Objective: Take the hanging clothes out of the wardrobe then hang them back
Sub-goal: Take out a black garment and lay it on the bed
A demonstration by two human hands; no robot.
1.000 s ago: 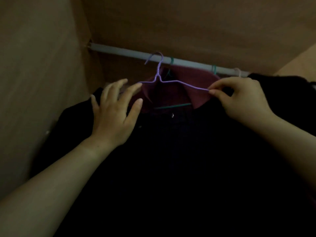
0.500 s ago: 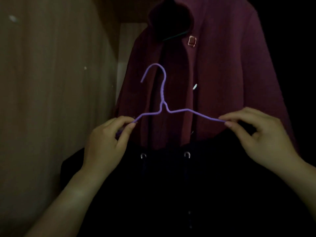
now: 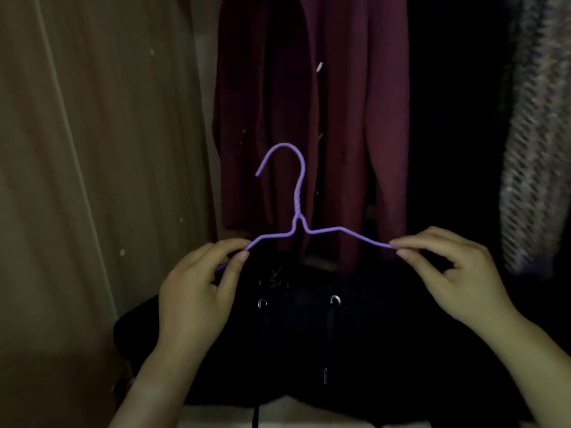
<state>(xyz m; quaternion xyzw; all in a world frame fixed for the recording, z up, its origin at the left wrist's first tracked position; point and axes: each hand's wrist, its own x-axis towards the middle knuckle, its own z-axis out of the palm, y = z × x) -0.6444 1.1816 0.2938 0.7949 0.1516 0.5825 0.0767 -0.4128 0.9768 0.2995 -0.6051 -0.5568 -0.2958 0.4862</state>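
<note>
In front of the open wardrobe, your left hand [image 3: 197, 299] and right hand [image 3: 454, 282] each pinch one shoulder of the purple wire hanger [image 3: 298, 223], held upright, with the black hoodie [image 3: 309, 341] draped below it, before the hanging maroon coat [image 3: 364, 118].

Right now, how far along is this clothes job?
Partly done: the purple hanger carrying the black hoodie is off the rail, held by the left hand and right hand. The maroon coat behind it and a knitted garment still hang. Rehanging remains.
</note>
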